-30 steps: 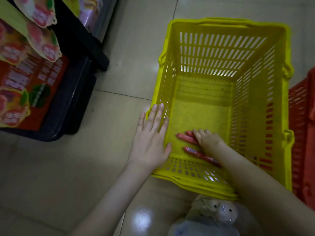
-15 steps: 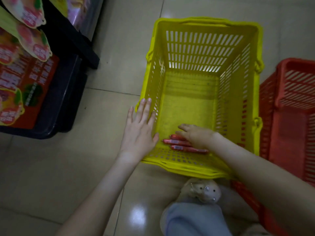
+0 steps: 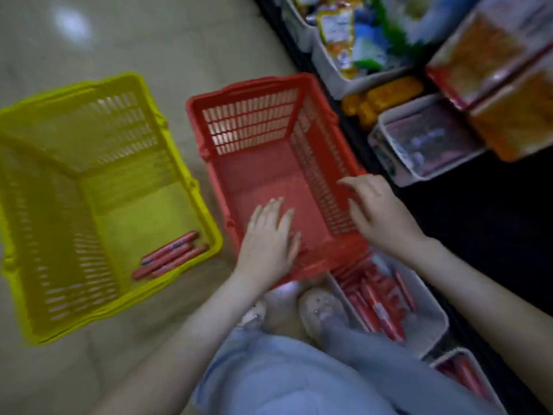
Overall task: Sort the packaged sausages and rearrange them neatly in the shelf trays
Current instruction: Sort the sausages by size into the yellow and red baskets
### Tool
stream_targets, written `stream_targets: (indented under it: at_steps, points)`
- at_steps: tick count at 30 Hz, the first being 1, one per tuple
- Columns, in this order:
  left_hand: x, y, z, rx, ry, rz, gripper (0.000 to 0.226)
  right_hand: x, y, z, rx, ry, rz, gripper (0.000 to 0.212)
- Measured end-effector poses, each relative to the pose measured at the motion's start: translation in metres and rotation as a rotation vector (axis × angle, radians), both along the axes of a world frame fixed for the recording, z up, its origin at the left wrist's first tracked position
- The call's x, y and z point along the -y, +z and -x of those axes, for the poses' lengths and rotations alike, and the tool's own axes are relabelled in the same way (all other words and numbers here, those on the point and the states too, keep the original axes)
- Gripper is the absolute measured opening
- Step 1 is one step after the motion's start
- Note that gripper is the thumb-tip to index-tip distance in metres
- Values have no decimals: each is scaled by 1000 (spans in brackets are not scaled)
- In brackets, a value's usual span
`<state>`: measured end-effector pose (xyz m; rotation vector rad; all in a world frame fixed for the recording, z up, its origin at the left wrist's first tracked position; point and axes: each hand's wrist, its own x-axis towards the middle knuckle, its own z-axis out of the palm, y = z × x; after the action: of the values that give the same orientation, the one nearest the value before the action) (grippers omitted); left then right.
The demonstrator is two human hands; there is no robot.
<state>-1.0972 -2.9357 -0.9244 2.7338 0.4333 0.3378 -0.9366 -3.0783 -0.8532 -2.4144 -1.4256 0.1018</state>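
Three red packaged sausages (image 3: 170,259) lie in the near right corner of the yellow basket (image 3: 125,85) on the floor at left. A red basket (image 3: 269,85) stands in the middle. My left hand (image 3: 269,238) rests with straight fingers on its near left wall. My right hand (image 3: 380,211) hovers over the red basket's right rim, fingers loosely bent, holding nothing. A white tray (image 3: 431,298) with several red sausages (image 3: 377,301) sits on the floor behind the red basket's near end. The view is blurred.
Dark shelving runs along the right with white trays: snack bags (image 3: 353,34), yellow packs (image 3: 386,94), purple packs (image 3: 428,142), orange packs (image 3: 508,115). Another tray of red sausages (image 3: 466,375) is at the lower right. My shoes (image 3: 320,313) and blue trousers fill the bottom.
The view swung right from the yellow basket to the red one. My right hand let go of the sausages in the yellow basket. Both hands moved to the red basket.
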Motion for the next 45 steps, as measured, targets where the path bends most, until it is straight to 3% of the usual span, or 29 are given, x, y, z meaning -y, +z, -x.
stream_targets:
  at_steps: [3,6,8,10,15,17,20,28,32,34,36,41,45]
  points:
    - [73,-24,-30,-70,-305,-9,55,94,-45,2,-106,-325,9,34]
    - [107,-48,-43,-247,-504,-223,65,163,-111,17,-286,-485,184,32]
    - [113,-59,-46,-347,-524,-371,67,192,-153,31,-416,-514,423,37]
    - [115,-62,-49,-338,-493,-396,69,211,-187,42,-534,-506,653,50]
    - [119,-74,-50,-271,-498,-458,71,228,-226,35,-571,-541,810,80]
    - [120,-74,-50,-248,-498,-479,69,233,-229,22,-630,-520,795,90]
    - [121,-74,-50,-232,-488,-471,66,236,-231,22,-605,-423,787,81]
    - [120,-68,-51,-239,-497,-421,68,233,-237,38,-533,-596,743,60]
    - [114,-52,-52,-206,-493,-109,62,222,-204,31,-628,-723,523,60]
    - [107,-40,-51,-166,-314,193,56,210,-173,21,-634,-744,339,51]
    - [86,-31,-49,-137,-90,292,54,191,-136,14,-588,-710,148,43]
    - [-10,-24,-39,-168,158,-96,56,117,-38,3,-599,-506,-165,64]
    - [-77,-23,-26,-204,286,-186,63,33,-14,-3,-678,-346,-77,64]
